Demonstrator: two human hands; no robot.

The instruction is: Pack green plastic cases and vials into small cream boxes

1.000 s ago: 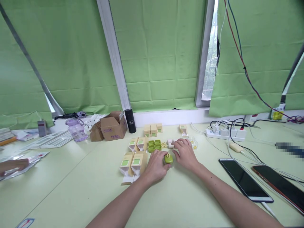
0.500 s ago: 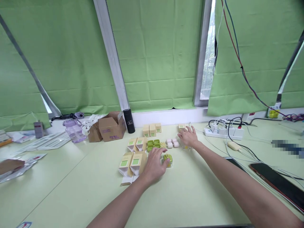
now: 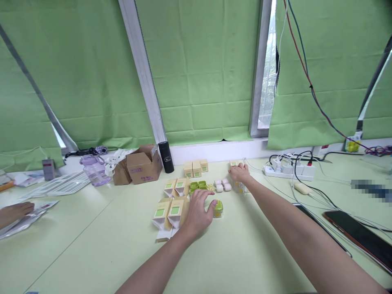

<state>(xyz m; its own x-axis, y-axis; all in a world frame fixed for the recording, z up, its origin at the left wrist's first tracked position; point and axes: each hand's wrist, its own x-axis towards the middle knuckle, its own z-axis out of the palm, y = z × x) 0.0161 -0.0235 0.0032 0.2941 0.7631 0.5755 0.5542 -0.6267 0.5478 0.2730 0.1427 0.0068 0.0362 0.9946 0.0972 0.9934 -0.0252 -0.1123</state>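
Observation:
My left hand (image 3: 199, 211) rests on the table with its fingers curved and apart. Close to its thumb stands a small clear container with a green lid (image 3: 218, 207); whether they touch I cannot tell. Farther away, my right hand (image 3: 239, 173) has its fingers drawn together and pointing down, and what they grip is hidden. Clear pieces with yellow marks (image 3: 241, 187) lie beneath that hand. Between the hands sit small pink-white pieces (image 3: 223, 185), yellow pieces (image 3: 210, 187) and green lids (image 3: 198, 185), grouped together.
Open cardboard packets (image 3: 171, 210) stand left of my left hand, with small boxes (image 3: 196, 168) behind. Farther left are a brown carton (image 3: 144, 165), a black bottle (image 3: 166, 157) and a purple jug (image 3: 96, 169). Another person's hand (image 3: 16, 213) lies far left. Right: a power strip (image 3: 289, 172), cables, phones (image 3: 355, 232).
My right hand's spread fingers have closed together. The yellow loop on the green lid is no longer visible. My left hand stays nearly in place. At far left, the other person's hand has moved farther in.

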